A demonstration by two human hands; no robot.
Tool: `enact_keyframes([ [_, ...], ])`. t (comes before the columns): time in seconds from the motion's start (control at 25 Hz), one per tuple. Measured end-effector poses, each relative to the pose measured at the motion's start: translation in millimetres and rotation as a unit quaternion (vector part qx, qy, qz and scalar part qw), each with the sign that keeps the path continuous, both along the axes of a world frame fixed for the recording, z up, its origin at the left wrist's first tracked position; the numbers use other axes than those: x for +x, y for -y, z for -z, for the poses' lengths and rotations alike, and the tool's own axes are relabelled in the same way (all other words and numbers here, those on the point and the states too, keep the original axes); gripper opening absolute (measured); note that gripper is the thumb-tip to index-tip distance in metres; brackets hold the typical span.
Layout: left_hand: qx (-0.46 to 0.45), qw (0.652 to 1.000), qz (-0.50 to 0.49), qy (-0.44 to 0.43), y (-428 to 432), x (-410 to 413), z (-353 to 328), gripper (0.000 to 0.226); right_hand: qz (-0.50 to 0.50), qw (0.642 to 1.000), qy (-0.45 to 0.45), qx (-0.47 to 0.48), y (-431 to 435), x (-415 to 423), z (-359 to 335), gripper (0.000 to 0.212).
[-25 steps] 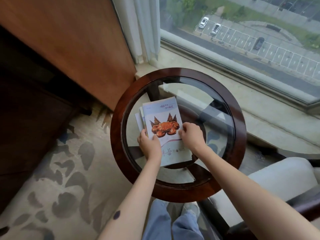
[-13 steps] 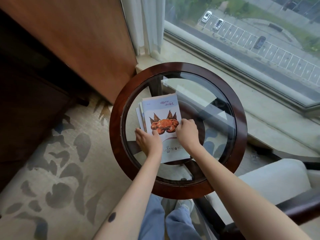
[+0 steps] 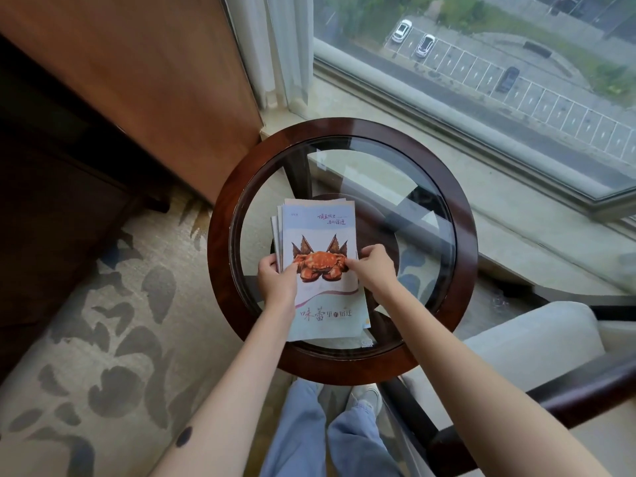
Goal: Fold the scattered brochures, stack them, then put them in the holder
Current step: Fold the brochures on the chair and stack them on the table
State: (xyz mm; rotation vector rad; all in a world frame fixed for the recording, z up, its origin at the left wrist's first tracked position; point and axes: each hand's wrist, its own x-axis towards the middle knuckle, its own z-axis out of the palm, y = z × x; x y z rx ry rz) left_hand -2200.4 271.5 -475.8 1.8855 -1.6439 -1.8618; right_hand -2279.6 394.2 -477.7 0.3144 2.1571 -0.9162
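A stack of folded brochures (image 3: 321, 232), its top cover pale with an orange crab picture, rests on the round glass table (image 3: 447, 187). Lower sheets stick out a little along the stack's left and far edges. My left hand (image 3: 277, 280) grips the stack's left edge, thumb on the cover beside the crab. My right hand (image 3: 373, 268) pinches the right edge at the same height. The near end of the stack looks slightly raised off the glass. No holder is in view.
The table has a dark wooden rim (image 3: 220, 242) and stands by a large window (image 3: 481, 74) with a stone sill. A wooden cabinet (image 3: 137, 80) rises at left, a cushioned armchair (image 3: 509, 352) sits at right. Patterned carpet (image 3: 103, 321) covers the floor; my legs are below the table.
Both hands slid up the stack's sides from its near half to level with the crab picture, and squared the sheets closer together. The stack now lies straighter.
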Motion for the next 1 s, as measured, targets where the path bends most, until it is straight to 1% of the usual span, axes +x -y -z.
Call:
enact_keyframes([
  [0.04, 0.002, 1.0, 0.009, -0.029, -1, 1, -2, 0.028, 0.016, 0.999, 0.015, -0.025, -6, -2, -1, 0.044],
  [0.16, -0.011, 0.993, 0.05, -0.103, 2, 3, -11, 0.03, 0.013, 0.993, 0.027, -0.112, -23, -12, -10, 0.011],
  [0.24, -0.036, 0.986, 0.086, -0.139, 4, 2, -18, 0.031, 0.003, 0.99, -0.011, -0.143, -29, -17, -20, 0.013],
  [0.36, -0.074, 0.97, 0.131, -0.189, 10, -3, -31, 0.032, -0.012, 0.977, -0.135, -0.167, -32, -23, -37, 0.017],
  [0.44, -0.102, 0.958, 0.154, -0.218, 13, -7, -41, 0.031, -0.013, 0.963, -0.194, -0.189, -32, -25, -49, 0.016],
  [0.52, -0.129, 0.947, 0.172, -0.238, 14, -11, -49, 0.035, -0.018, 0.95, -0.243, -0.197, -34, -24, -56, 0.013],
  [0.6, -0.156, 0.941, 0.183, -0.24, 13, -14, -54, 0.032, -0.017, 0.937, -0.292, -0.19, -37, -23, -63, 0.015],
  [0.64, -0.169, 0.938, 0.189, -0.237, 11, -15, -55, 0.029, -0.018, 0.933, -0.307, -0.188, -39, -22, -66, 0.017],
  [0.72, -0.187, 0.933, 0.204, -0.229, 5, -15, -54, 0.033, -0.038, 0.931, -0.318, -0.178, -44, -23, -69, 0.021],
  [0.84, -0.169, 0.931, 0.226, -0.231, -1, -11, -52, 0.039, -0.064, 0.934, -0.31, -0.168, -52, -22, -68, 0.021],
  [1.0, -0.15, 0.928, 0.261, -0.22, -3, -13, -51, 0.04, -0.084, 0.935, -0.305, -0.159, -59, -21, -64, 0.024],
])
